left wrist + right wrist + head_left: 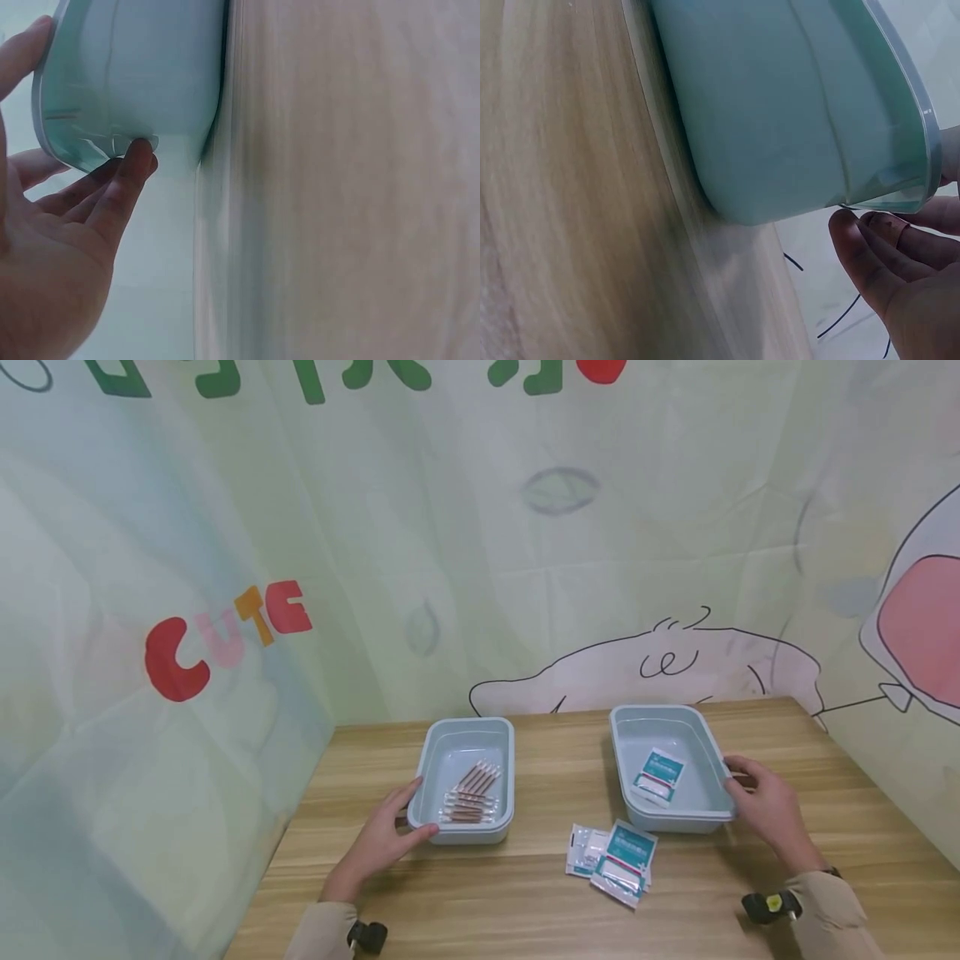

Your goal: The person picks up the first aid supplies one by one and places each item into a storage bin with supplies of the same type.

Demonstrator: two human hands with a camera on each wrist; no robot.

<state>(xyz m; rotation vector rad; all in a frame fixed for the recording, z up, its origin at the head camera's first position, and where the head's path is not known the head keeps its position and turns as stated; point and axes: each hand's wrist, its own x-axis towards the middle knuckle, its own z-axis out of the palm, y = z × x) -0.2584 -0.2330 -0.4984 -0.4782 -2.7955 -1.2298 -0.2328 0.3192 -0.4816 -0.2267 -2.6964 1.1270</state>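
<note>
My left hand grips the near-left corner of a pale blue plastic tray. In the left wrist view, fingertips press under its rim, with the thumb up at the edge. Inside lie several cotton swabs with brown shafts in clear wrappers. On the right, my right hand holds the right rim of a second blue tray. Its fingers sit beneath the rim in the right wrist view. A teal and white sachet lies in that tray.
Several more sachets, overlapping, lie on the wooden table in front of and between the trays. A printed fabric backdrop rises behind the table and along its sides.
</note>
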